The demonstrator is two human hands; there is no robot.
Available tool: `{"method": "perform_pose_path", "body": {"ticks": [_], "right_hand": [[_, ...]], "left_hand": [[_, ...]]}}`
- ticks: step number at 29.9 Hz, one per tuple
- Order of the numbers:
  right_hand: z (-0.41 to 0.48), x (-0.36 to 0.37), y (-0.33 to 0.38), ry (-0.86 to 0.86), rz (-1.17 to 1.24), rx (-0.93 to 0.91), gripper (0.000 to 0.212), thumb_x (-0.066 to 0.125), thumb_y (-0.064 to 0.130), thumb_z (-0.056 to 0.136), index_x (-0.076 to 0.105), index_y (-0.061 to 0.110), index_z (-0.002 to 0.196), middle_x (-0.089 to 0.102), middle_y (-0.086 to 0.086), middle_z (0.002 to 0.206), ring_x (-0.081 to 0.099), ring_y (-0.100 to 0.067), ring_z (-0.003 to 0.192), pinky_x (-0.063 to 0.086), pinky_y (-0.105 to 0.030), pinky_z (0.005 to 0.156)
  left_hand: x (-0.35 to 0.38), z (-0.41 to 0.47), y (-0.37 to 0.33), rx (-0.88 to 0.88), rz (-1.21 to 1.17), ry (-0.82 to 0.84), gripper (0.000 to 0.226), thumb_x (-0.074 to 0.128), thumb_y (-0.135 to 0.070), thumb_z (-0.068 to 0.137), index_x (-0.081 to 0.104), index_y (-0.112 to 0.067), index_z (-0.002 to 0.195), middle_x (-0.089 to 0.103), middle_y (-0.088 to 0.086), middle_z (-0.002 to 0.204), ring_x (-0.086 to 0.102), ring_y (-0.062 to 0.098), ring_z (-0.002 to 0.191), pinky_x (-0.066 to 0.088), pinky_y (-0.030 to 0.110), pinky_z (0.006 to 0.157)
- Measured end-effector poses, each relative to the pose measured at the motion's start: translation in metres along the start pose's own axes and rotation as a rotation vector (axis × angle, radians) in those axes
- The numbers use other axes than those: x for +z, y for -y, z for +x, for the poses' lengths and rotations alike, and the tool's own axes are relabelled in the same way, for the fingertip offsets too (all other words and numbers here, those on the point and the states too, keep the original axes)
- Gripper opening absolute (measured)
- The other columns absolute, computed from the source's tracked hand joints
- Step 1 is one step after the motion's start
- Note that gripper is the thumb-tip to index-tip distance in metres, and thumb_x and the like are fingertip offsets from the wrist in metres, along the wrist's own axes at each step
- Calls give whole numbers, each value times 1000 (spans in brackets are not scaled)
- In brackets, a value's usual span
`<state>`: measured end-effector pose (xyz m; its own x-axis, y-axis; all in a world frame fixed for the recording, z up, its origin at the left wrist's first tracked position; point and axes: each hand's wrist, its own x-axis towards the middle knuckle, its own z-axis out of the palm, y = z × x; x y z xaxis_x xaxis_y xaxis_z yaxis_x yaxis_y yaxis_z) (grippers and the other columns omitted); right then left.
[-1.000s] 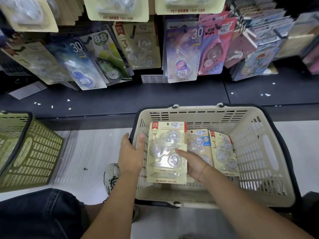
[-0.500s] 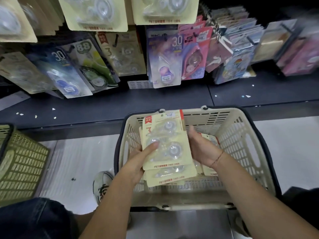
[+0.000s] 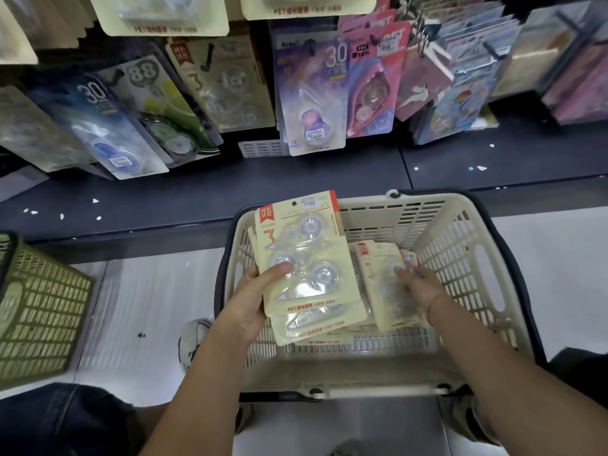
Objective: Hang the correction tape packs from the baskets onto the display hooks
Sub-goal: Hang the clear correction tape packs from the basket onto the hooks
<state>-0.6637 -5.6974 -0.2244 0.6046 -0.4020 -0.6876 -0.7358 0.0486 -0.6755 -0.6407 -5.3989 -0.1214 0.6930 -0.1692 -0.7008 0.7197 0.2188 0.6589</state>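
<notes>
My left hand (image 3: 255,299) grips a small stack of cream correction tape packs (image 3: 307,255) above the left side of the beige basket (image 3: 460,245), thumb across the top pack's blister. My right hand (image 3: 418,286) reaches into the basket and rests its fingers on another cream pack (image 3: 383,284) lying tilted inside; whether it grips the pack is unclear. More packs lie beneath. Matching cream packs (image 3: 230,83) hang from display hooks above the dark shelf.
A green basket (image 3: 39,311) stands on the floor at the left. The dark shelf ledge (image 3: 204,189) runs behind the beige basket. Blue, green, purple and pink tape packs and notebooks hang along the wall. My knee and shoe are at the lower left.
My left hand has kept the stack and raised it slightly. My right hand has let go of the stack and moved right onto another pack in the basket.
</notes>
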Motion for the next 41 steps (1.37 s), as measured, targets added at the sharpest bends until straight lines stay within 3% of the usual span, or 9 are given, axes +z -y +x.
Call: {"method": "perform_pose_path", "body": {"ticks": [3,8,11,14,18,21,25,33,41], "right_hand": [[-2,9,2,12,-129,-8,77,79,33,80,41,13,145,48,-14,142,54,-31,120,46,-34,95],[-16,33,-7,62,-677,4,110,79,60,67,22,20,151,20,-16,155,30,-36,141,37,-48,110],[-21,35,-7,12,-690,-44,90,82,56,65,42,15,134,45,-16,140,47,-31,127,44,-40,101],[-25,27,-1,163,-677,-42,55,85,41,70,58,13,109,65,-10,116,60,-24,96,47,-28,84],[-48,16,40,396,-677,-172,42,86,25,72,70,7,106,70,-8,110,64,-24,101,49,-26,84],[-76,-5,104,528,-803,-374,26,84,26,75,66,24,93,69,2,98,64,-17,97,49,-23,86],[-117,-54,197,526,-677,-606,20,81,24,77,66,24,89,72,8,85,66,-6,80,51,-18,75],[-153,-144,294,332,-69,-953,44,72,34,71,66,20,113,74,3,106,70,-10,96,54,-16,74],[-133,-143,326,97,411,-1030,41,74,37,71,69,18,107,74,-4,110,70,-17,99,58,-31,84]], "left_hand": [[3,-1,-3,38,-4,4,79,90,-26,62,60,-20,135,74,7,121,72,30,107,60,40,74],[5,-6,-8,92,10,16,68,83,-24,66,63,-20,132,74,6,120,75,26,100,62,36,69],[2,-11,-14,145,-10,-11,66,81,-22,67,64,-21,131,74,6,121,74,26,101,62,38,73],[1,-19,-26,184,-11,-38,65,86,-16,68,63,-18,130,74,8,120,75,26,97,62,36,68],[11,-40,-54,244,38,-40,74,83,-17,64,58,-10,133,76,10,114,76,26,91,61,34,63],[26,-59,-88,343,96,9,79,90,-10,60,57,-9,133,77,9,110,77,25,90,61,32,63],[53,-88,-140,509,155,102,75,87,-18,60,59,-14,130,77,6,109,77,25,91,61,33,63],[116,-124,-216,845,165,183,84,90,-30,46,61,-20,125,77,1,110,76,21,96,61,27,69],[136,-104,-232,845,-38,140,82,89,-38,49,63,-25,125,77,0,113,76,23,97,61,34,61]]}}
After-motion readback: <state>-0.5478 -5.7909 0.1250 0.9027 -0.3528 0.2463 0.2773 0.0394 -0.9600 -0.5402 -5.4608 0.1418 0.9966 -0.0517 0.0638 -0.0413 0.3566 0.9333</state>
